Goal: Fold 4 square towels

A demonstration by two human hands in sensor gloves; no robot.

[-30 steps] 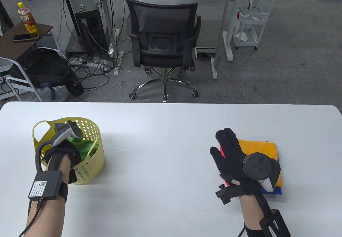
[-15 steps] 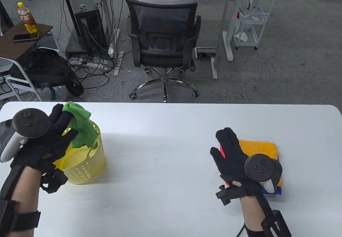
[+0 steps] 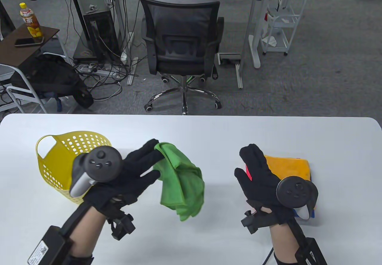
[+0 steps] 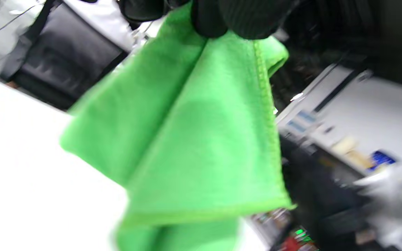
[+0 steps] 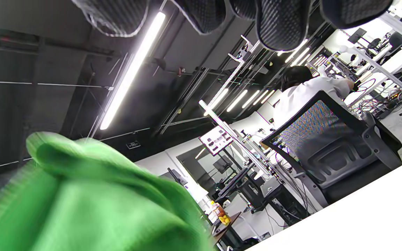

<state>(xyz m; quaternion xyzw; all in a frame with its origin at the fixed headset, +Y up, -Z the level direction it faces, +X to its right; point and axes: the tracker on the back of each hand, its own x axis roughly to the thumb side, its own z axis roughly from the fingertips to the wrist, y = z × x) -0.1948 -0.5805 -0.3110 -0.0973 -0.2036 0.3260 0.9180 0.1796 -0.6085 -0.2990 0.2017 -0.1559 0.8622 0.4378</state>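
Left grip: the left hand (image 3: 125, 178) pinches the green towel (image 3: 182, 181) by an upper corner between its fingertips (image 4: 218, 17); the cloth hangs loose and crumpled below them, over the white counter (image 3: 191, 133).
Left wrist view: black gloved fingertips close on the towel's top edge; a stitched hem runs down its right side; the rest is blurred.
Right grip: the right hand (image 3: 259, 177) is open, fingers straight and together, thumb out to the left, holding nothing. Whether it touches the counter cannot be told.
Folded stack: an orange towel (image 3: 288, 166) lies folded on top, just right of the right hand; a blue towel (image 3: 310, 214) shows at the stack's near edge; a thin dark edge shows along the orange one's right side.
Basket: a yellow perforated basket (image 3: 59, 157) stands at the counter's left, partly behind the left hand's tracker (image 3: 100, 165).
Green towel position: in the air between basket and right hand, well apart from the stack.
Writing: the bottle (image 3: 29, 23) on the side table far left carries a label with printed characters, too small to read. A white label on the left wrist box (image 3: 37, 251) is unreadable.
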